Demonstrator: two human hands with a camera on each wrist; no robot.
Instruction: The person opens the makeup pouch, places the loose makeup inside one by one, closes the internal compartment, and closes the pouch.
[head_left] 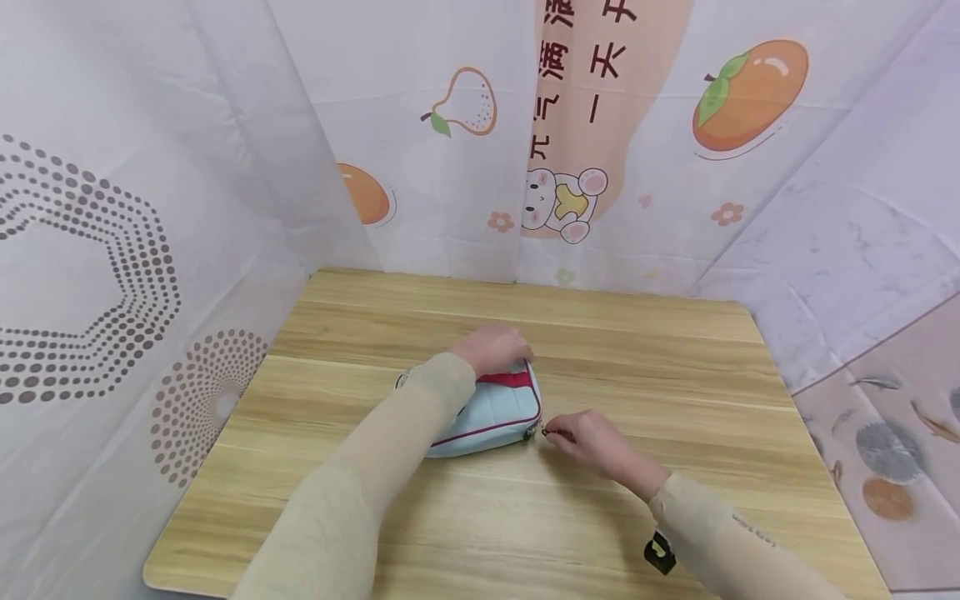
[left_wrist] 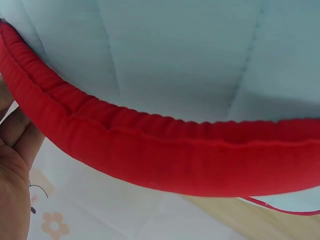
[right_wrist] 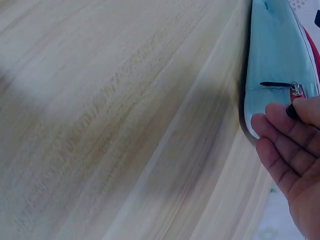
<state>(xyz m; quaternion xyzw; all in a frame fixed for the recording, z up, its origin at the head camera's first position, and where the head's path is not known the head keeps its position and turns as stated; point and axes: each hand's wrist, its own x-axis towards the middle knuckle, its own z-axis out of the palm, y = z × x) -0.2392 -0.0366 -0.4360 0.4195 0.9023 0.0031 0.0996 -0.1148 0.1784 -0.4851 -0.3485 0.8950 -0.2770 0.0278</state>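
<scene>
A light blue quilted pouch point(head_left: 498, 408) with red piping lies on the table, partly hidden by my left forearm. My left hand point(head_left: 495, 348) grips it at the far right corner. In the left wrist view a gathered red band point(left_wrist: 165, 155) crosses the pale blue fabric point(left_wrist: 175, 60), and the left fingers point(left_wrist: 22, 132) show at the edge. My right hand point(head_left: 592, 442) is by the pouch's near right corner, thumb and forefinger pinching a small dark zipper pull point(right_wrist: 291, 111). The metal zipper slider point(right_wrist: 297, 90) sits at the end of the zip, just beyond the fingertips.
The wood-grain table point(head_left: 675, 358) extends around the pouch. White printed curtains point(head_left: 420, 208) stand behind it and at both sides. A small black item with a yellow-green mark point(head_left: 660, 553) shows beside my right sleeve point(head_left: 720, 533).
</scene>
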